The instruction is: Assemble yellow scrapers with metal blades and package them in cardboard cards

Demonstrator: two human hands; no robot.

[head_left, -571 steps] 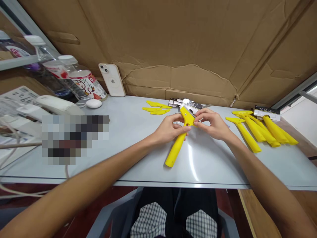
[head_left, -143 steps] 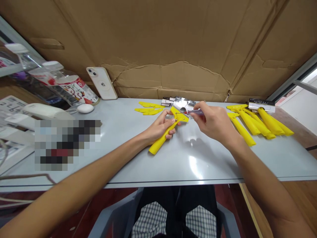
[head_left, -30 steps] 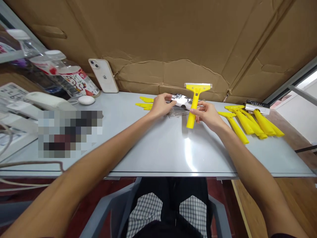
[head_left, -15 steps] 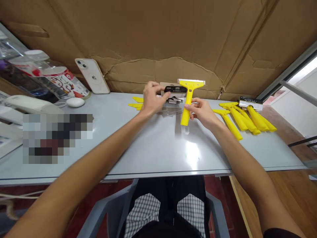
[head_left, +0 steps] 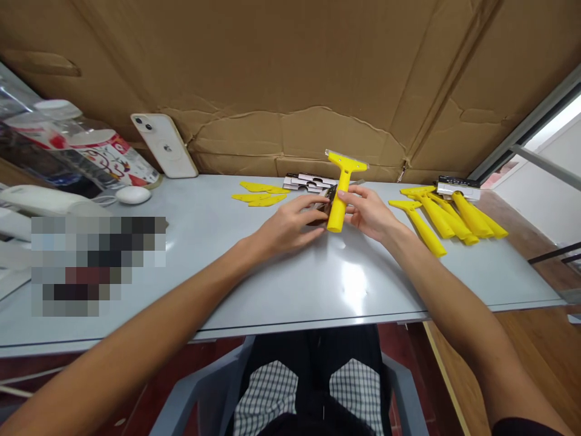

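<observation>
My right hand [head_left: 371, 212] grips the handle of a yellow scraper [head_left: 345, 168], held upright with its wide head at the top. Close on its left, my left hand [head_left: 297, 223] pinches a dark printed card [head_left: 330, 195] against or just behind the handle; fingers and handle hide much of that card. Behind my left hand lie several thin yellow plastic pieces [head_left: 259, 189] and a stack of black-and-white cards [head_left: 305, 181].
Several yellow scrapers [head_left: 447, 218] lie at the right, one with a black-and-white card on its head. A phone [head_left: 166, 146] leans on the cardboard [head_left: 299, 66] behind the table [head_left: 272, 290]. Bottles [head_left: 111, 158] and a white mouse [head_left: 133, 194] are at the left.
My left hand has brought a card from the stack toward me, up to the scraper handle. The scraper has tilted slightly, its head turning. Clear flat pieces on the table are now mostly hidden.
</observation>
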